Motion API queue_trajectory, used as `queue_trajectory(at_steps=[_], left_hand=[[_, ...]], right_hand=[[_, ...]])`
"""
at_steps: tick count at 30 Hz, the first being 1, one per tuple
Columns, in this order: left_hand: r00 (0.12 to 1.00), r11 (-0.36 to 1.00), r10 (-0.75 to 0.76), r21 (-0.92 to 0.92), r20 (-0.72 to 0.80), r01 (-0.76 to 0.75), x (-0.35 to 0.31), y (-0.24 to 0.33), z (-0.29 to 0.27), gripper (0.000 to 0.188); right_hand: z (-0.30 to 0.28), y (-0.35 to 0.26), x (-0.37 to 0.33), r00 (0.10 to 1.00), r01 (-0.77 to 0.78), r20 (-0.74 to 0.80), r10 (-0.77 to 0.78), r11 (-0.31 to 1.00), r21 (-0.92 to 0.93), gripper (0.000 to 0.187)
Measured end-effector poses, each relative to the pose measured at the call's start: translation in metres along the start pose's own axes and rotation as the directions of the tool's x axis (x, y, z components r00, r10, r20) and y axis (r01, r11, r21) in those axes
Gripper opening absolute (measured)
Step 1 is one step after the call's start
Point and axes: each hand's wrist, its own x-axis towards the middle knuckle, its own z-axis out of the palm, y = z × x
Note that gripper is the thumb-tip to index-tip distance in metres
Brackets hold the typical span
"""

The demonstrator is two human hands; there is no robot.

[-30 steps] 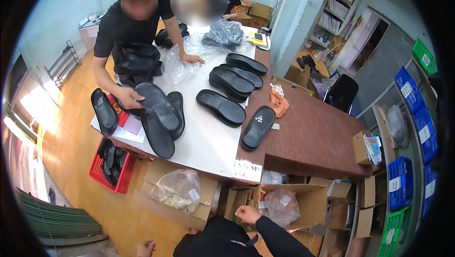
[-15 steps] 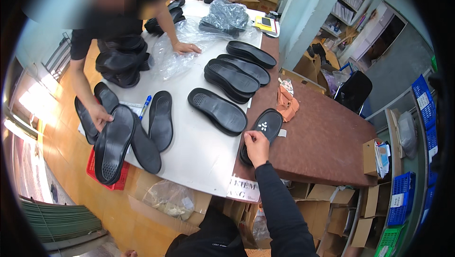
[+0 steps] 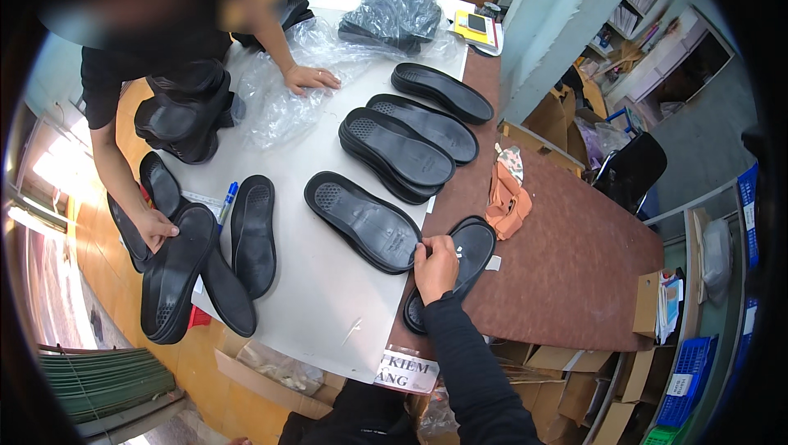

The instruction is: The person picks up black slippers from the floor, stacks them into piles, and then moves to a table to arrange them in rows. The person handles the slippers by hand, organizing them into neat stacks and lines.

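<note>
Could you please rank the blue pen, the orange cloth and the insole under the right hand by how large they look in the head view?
1. Black insole under the right hand, partly covered.
2. Orange cloth, folded, clearly shorter.
3. Blue pen, smallest, though it lies about equally near.

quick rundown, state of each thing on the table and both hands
right hand: fingers resting on the black sole at the table edge
left hand: not in view
black sole at the table edge: flat, partly over the brown tabletop
four black soles in a row: flat, tread up, untouched
clear plastic bag: empty, crumpled, under a co-worker's hand
bagged soles: wrapped
blue pen: lying flat
</note>
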Motion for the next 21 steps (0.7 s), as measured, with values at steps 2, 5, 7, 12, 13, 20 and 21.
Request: queue_trajectory(at_steps=[2,5,7,12,13,20,21], left_hand=[[1.0,1.0,0.029,0.006,-0.009,-0.029,0.002,0.007,-0.001,0.031],[1.0,0.999,0.02,0.049,-0.014,-0.019,0.003,0.016,-0.006,0.033],[0.998,0.992,-0.031,-0.125,-0.049,0.024,-0.001,0.021,-0.009,0.029],[0.995,0.994,-0.075,-0.084,-0.06,0.07,-0.003,0.04,-0.019,0.034],[0.995,0.995,-0.084,-0.058,-0.062,0.08,-0.001,0.044,-0.02,0.034],[0.997,0.995,-0.054,-0.082,-0.051,0.049,0.005,0.05,-0.021,0.034],[0.997,0.994,-0.065,-0.091,-0.048,0.061,0.004,0.048,-0.021,0.034]], right_hand=[[-0.002,-0.006,0.002,0.998,0.041,-0.058,-0.038,0.998,0.049,0.01],[-0.012,-0.019,0.016,0.998,-0.024,-0.054,0.032,0.99,0.142,0.007],[-0.025,-0.028,0.039,0.996,-0.066,-0.029,0.079,0.944,0.323,0.01],[-0.069,-0.048,0.102,0.938,-0.325,0.304,0.168,0.737,0.593,0.009],[-0.074,-0.052,0.11,0.937,-0.315,0.328,0.125,0.709,0.631,0.008],[-0.069,-0.052,0.105,0.903,-0.429,0.367,0.225,0.533,0.729,0.006],[-0.066,-0.047,0.1,0.9,-0.435,0.365,0.237,0.522,0.734,0.005]])
